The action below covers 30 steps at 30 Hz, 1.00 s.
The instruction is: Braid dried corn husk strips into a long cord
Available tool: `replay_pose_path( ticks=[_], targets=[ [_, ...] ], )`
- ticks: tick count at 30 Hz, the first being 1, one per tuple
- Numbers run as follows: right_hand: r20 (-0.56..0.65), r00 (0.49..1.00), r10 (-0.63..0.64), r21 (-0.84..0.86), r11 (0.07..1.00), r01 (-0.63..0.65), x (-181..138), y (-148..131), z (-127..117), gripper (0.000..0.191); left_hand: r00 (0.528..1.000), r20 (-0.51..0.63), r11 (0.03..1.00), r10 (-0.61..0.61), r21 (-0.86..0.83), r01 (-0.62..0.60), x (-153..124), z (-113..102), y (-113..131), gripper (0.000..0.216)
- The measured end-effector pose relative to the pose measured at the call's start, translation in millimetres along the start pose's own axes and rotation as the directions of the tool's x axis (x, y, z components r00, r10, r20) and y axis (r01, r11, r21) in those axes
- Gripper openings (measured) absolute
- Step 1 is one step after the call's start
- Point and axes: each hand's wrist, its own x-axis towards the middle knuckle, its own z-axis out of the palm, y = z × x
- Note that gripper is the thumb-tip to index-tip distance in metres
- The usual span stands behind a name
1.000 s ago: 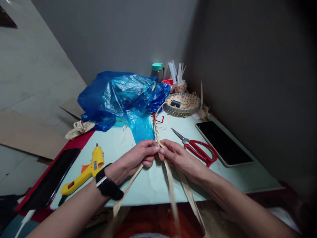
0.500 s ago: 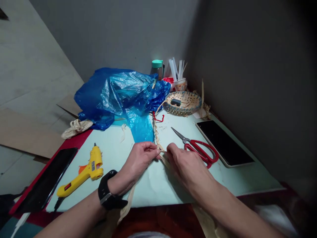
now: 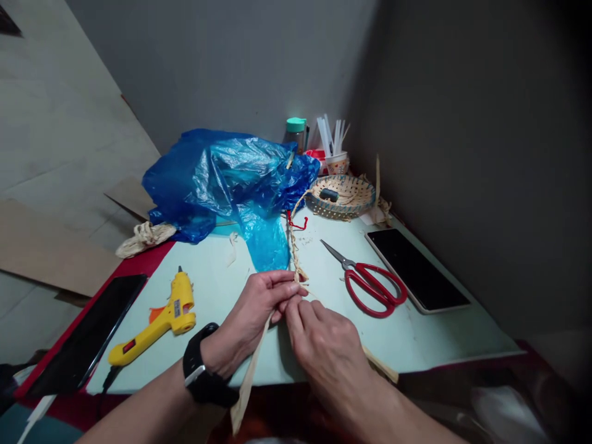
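Note:
A thin braid of pale, straw-like strips (image 3: 294, 243) runs from the back of the table toward me. At its near end, my left hand (image 3: 263, 308) pinches the braid between thumb and fingers. My right hand (image 3: 324, 342) is closed just below, its fingertips touching the left ones; a strand seems to be in them, though the fingers hide most of it. One loose flat strip (image 3: 250, 379) hangs from the left hand over the table's front edge. Another strip end (image 3: 382, 364) sticks out beyond the right hand. Red-handled scissors (image 3: 372, 287) lie open to the right.
A yellow glue gun (image 3: 161, 320) and a dark phone (image 3: 87, 333) lie at left, a tablet-like device (image 3: 419, 271) at right. Behind are a blue plastic bag (image 3: 222, 179), a woven basket (image 3: 342, 200) holding a dark spool, a cup (image 3: 337, 163) of white sticks and a green-lidded jar (image 3: 295, 129).
My right hand has moved left and toward me, up against the left hand, uncovering the scissors' handles. The hanging strip now lies across the left wrist's inner side.

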Motion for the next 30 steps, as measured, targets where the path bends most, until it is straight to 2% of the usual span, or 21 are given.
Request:
replay_pose_path(
  ticks=[3,6,8,9,11,12,14,18,20,23,27,30],
  targets=[
    [0.021,1.000,0.021,0.146,0.989,-0.024,0.9,13.8,-12.1,0.011,0.999,-0.049,0.999,0.012,0.041,-0.010,-2.1,-1.4,2.1,0.019],
    [0.079,0.963,0.257,0.278,0.922,-0.269,10.5,37.7,-19.4,0.020,0.998,-0.033,0.997,0.048,0.069,-0.046,-1.9,-1.2,3.0,0.020],
    [0.267,0.915,0.301,0.480,0.782,-0.397,18.3,50.8,-15.3,0.024,0.997,-0.045,0.995,0.061,0.080,-0.057,-1.7,-0.4,2.5,0.023],
    [0.363,0.888,0.282,0.573,0.684,-0.452,21.4,55.0,-10.8,0.025,0.996,-0.055,0.994,0.064,0.089,-0.059,-1.7,0.0,2.0,0.025],
    [0.476,0.850,0.224,0.693,0.499,-0.520,25.0,58.0,0.6,0.025,0.995,-0.070,0.992,0.074,0.112,-0.066,-2.0,0.2,0.5,0.028],
    [0.494,0.841,0.219,0.723,0.435,-0.537,25.6,57.3,6.1,0.024,0.994,-0.067,0.990,0.085,0.122,-0.076,-2.2,0.0,-0.2,0.029],
    [0.492,0.839,0.233,0.756,0.365,-0.544,25.3,53.8,14.8,0.025,0.993,-0.046,0.986,0.112,0.132,-0.106,-2.2,-0.4,-1.1,0.030],
    [0.476,0.850,0.225,0.786,0.324,-0.526,24.9,48.7,20.0,0.029,0.990,-0.009,0.977,0.144,0.161,-0.140,-2.0,-1.0,-0.4,0.031],
    [0.468,0.860,0.202,0.804,0.307,-0.509,25.9,48.9,19.7,0.035,0.989,0.015,0.957,0.147,0.250,-0.147,-3.5,-1.5,1.2,0.028],
    [0.441,0.875,0.202,0.827,0.288,-0.483,26.4,49.4,19.7,0.038,0.981,0.042,0.839,0.192,0.512,-0.186,-10.1,-3.0,5.4,0.024],
    [0.432,0.859,0.277,0.821,0.274,-0.501,23.5,47.4,19.9,0.040,0.932,0.057,0.517,0.357,0.820,-0.248,-23.7,-4.7,12.6,0.022],
    [0.437,0.853,0.284,0.826,0.247,-0.506,21.7,45.9,18.1,0.040,0.891,0.108,0.331,0.440,0.903,-0.273,-30.2,-2.8,14.2,0.024]
  ],
)
